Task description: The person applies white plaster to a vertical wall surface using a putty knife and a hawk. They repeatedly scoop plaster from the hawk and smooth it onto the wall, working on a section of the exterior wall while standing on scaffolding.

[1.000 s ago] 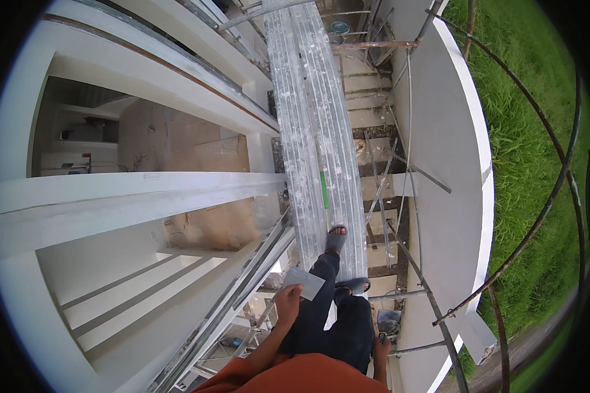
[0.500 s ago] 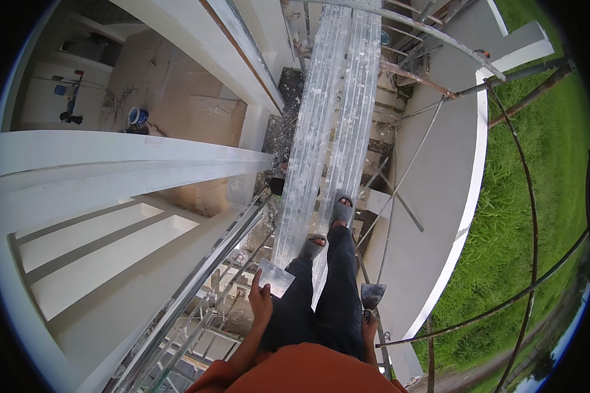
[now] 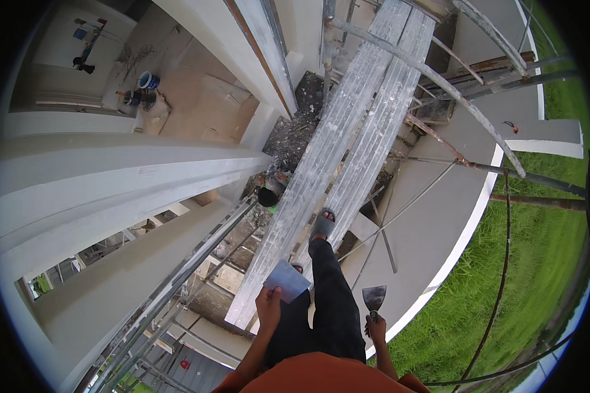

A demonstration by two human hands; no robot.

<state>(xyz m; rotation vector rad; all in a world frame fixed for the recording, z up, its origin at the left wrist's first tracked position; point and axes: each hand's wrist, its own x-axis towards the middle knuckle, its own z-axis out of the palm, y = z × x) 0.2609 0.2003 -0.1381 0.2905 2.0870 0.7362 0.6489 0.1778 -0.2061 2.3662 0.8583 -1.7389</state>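
Observation:
My left hand [image 3: 269,309] pinches a flat rectangular metal sheet [image 3: 288,280] by its edge, its thumb lying on the face. In my right hand [image 3: 376,329] a putty knife [image 3: 373,297] is gripped by its dark handle, with the wide grey blade pointing up and away. The two tools are apart, one on each side of my legs. My feet are in grey slip-on sandals [image 3: 323,224] on long ribbed metal planks [image 3: 347,134] splashed with white. The left foot is mostly hidden behind the sheet.
Scaffold pipes [image 3: 432,72] cross at the far right, and rails [image 3: 196,255] run along the left. Below the planks' left edge is a person's dark-haired head [image 3: 267,196]. A bucket [image 3: 149,81] stands in the room at left. Beyond the grey wall [image 3: 432,216] lies grass [image 3: 511,262].
My view has turned, so the planks now slant rightward. I have stepped along them. The metal sheet and putty knife stay in my hands, and the person below shows more.

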